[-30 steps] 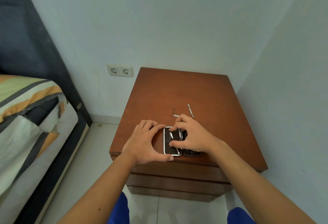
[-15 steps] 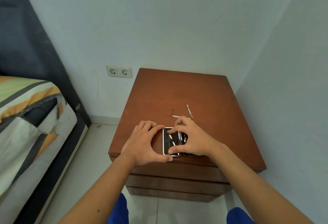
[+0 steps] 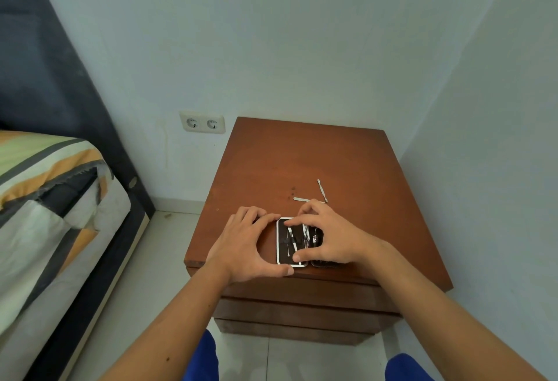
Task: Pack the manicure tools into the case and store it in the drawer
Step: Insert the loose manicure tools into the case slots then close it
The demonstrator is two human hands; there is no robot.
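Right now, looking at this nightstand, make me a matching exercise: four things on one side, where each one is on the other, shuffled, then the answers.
Things:
1. open case
2. two loose tools
3. wall socket
4. left hand

Places:
A. on the wall left of the nightstand
B. bracing the case's left edge
C. at the nightstand's front edge
D. on the top just behind the right hand

Pairs: 1-C, 2-D, 3-A, 4-B

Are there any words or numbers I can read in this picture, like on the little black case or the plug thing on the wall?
No readable text anywhere.
Case: no words or numbers show; both hands cover part of it.
Wall socket: plain, no label visible.
Loose tools on the nightstand: too small to show any marking.
Bedding: only stripes, no writing.
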